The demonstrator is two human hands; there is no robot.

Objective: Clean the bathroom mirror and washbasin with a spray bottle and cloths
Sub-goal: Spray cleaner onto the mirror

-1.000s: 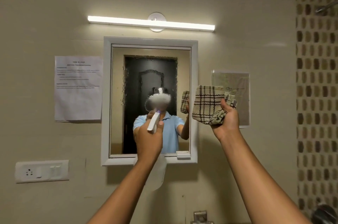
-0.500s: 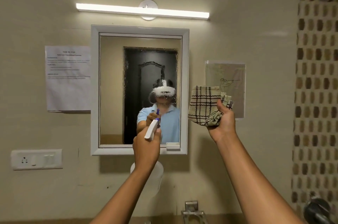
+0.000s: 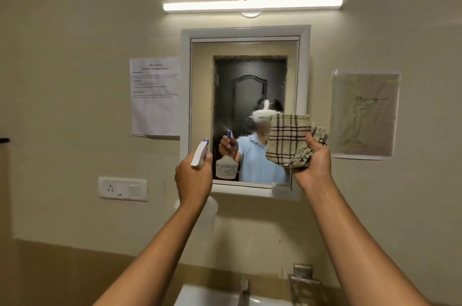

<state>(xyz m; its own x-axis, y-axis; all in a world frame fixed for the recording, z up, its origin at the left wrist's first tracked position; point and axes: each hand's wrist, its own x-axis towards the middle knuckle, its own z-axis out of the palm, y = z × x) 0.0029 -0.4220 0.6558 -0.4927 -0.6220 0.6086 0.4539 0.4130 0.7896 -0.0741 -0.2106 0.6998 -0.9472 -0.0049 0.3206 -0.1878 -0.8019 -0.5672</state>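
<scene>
Head cam is the only view here, so everything comes from that one angle. Biggest risk I'd guess: the spray bottle (image 3: 200,155) is aimed at the mirror (image 3: 245,111) from low on its left side, so mist could drift onto the printed notice (image 3: 155,96) taped just beside the frame, or onto the socket and switch plate (image 3: 122,188) lower on the wall, and wet paper or a wet outlet is no fun. Second thing, if the glass gets too much liquid it'll probably run down to the bottom frame and drip toward the washbasin (image 3: 207,295) before the cloth gets there, leaving streaks. Now the hands. The left hand (image 3: 193,178) is raised with the arm stretched up and forward, its grip wrapped round the neck of the bottle, nozzle pointing at the glass; the bottle body hangs below the hand, mostly hidden, though the reflection shows it clearly. I can't tell if the trigger is being squeezed. The right hand (image 3: 313,164) is up at about the same height, arm extended, grip clenched on a bunched checked cloth (image 3: 291,140) that overlaps the lower right part of the mirror; can't tell whether it's actually touching the glass or held just off it. There's some haze on the glass around the middle. Basin and tap (image 3: 244,288) sit at the bottom edge, untouched by either hand.
</scene>
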